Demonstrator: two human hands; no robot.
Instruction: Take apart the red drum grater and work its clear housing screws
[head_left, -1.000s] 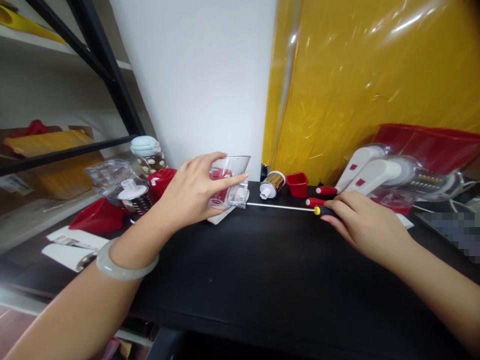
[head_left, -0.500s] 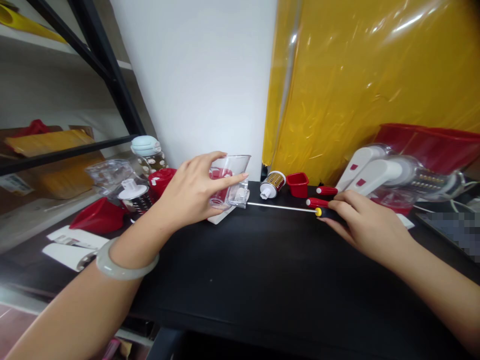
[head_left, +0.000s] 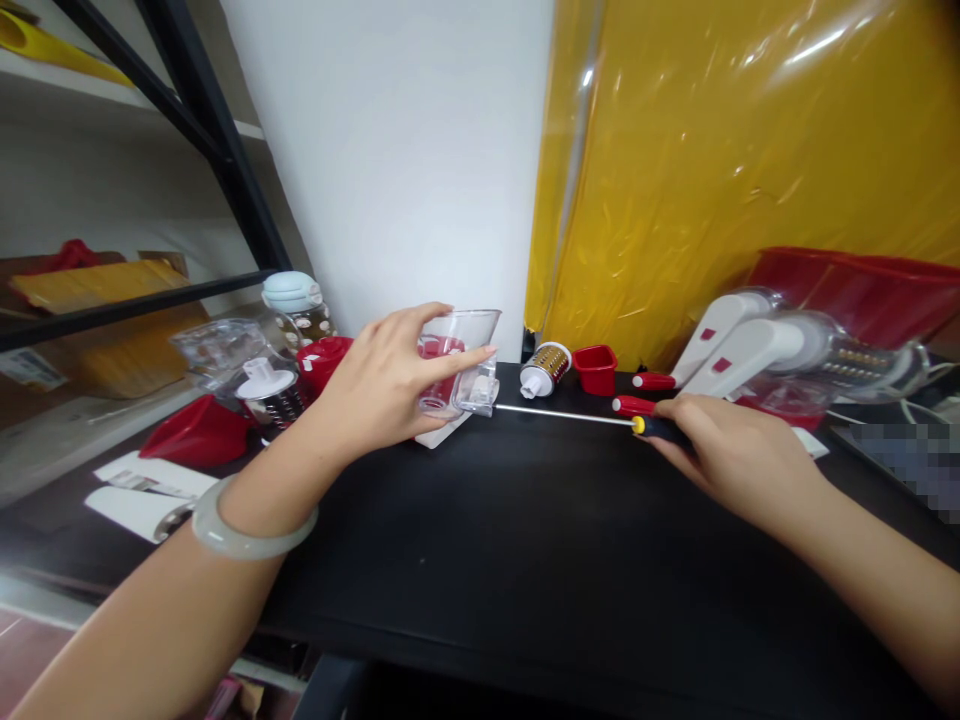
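Observation:
My left hand grips a clear plastic housing, fingers round its far side and index finger stretched along it. A white piece shows beneath the housing. My right hand is closed round the dark handle of a screwdriver with a yellow collar. Its long shaft lies nearly level, and the tip meets the right side of the housing; what the tip touches inside is too small to tell. Just behind my right fingers are red-tipped crank handles.
Behind the shaft lie a metal grater drum and a small red cup. Assembled white-and-clear graters stand at right by a red basin. Left are a red pusher, another drum, white parts and a bottle.
The fingers of my right hand have shifted and turned slightly round the screwdriver handle. My left hand and the clear housing have stayed in place.

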